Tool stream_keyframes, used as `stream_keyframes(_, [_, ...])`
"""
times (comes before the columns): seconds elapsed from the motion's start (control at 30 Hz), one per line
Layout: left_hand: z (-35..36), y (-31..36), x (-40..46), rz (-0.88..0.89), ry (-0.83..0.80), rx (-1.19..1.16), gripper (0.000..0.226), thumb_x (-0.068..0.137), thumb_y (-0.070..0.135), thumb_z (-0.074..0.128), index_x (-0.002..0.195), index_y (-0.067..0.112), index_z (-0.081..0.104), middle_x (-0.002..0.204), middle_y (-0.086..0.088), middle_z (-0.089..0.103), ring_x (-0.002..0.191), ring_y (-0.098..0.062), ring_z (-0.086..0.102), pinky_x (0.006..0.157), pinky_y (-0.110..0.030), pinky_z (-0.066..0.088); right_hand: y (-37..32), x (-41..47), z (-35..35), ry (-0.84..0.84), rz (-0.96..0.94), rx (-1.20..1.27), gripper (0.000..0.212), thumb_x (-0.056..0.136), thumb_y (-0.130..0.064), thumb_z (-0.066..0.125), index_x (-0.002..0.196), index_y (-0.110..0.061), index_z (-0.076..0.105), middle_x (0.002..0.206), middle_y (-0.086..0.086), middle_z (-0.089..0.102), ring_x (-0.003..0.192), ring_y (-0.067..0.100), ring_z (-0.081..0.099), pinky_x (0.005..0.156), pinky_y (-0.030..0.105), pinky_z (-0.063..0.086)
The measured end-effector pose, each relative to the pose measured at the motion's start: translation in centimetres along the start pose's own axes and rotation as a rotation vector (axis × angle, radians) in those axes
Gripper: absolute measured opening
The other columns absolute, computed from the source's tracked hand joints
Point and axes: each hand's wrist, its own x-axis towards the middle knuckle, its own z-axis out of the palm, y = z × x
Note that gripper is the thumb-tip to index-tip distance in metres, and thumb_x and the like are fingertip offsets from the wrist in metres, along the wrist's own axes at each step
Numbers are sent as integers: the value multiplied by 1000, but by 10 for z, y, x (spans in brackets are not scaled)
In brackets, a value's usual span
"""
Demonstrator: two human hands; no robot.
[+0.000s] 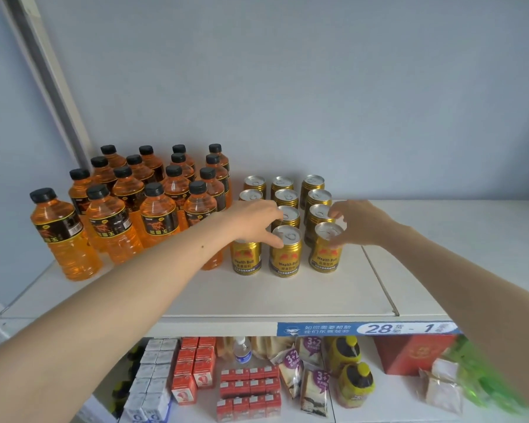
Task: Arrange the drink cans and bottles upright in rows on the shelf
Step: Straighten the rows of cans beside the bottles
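Observation:
Orange drink bottles (pixel 158 215) with black caps stand upright in rows on the left of the white shelf (pixel 287 294). One bottle (pixel 62 236) stands apart at the front left. Gold "Wealth Bull" cans stand upright in three rows to their right. My left hand (pixel 254 222) lies over the top of the front left can (pixel 246 257), fingers spread, and its thumb touches the rim of the front middle can (pixel 285 254). My right hand (pixel 359 222) curls its fingers and thumb round the top of the front right can (pixel 325 257).
A blue-grey wall stands right behind the rows. The shelf's right half (pixel 455 245) is bare, with a seam (pixel 379 279) running across it. A blue price strip (pixel 367 328) lines the front edge. Below, a lower shelf holds cartons (pixel 193 370), snack packs and bottles.

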Motion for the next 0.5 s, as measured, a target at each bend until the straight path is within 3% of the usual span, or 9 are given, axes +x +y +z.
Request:
stream_keyframes(0.23, [4,21,21,59,-50,-59,57,81,44,69,129,17,54,119,-2,54,106,-21,55,78,-40,54,2,11,9,-50,7,-35,54,67,-51,77,109,-18,65,105,4,65,97,23,58,84,41,52])
stream_keyframes(0.37, [3,20,27,79,-48,-86,48,79,43,71,120,19,61,105,2,56,95,-19,57,63,-26,47,2,18,9,-55,-21,-87,51,67,-54,74,99,-16,68,95,5,66,88,22,60,74,36,54])
stream_keyframes(0.5, [2,19,31,85,-31,-73,50,77,43,73,121,22,61,99,8,53,92,-15,55,59,-21,41,5,20,6,-68,-49,-107,55,61,-58,78,95,-16,69,89,2,67,83,19,60,69,33,52])
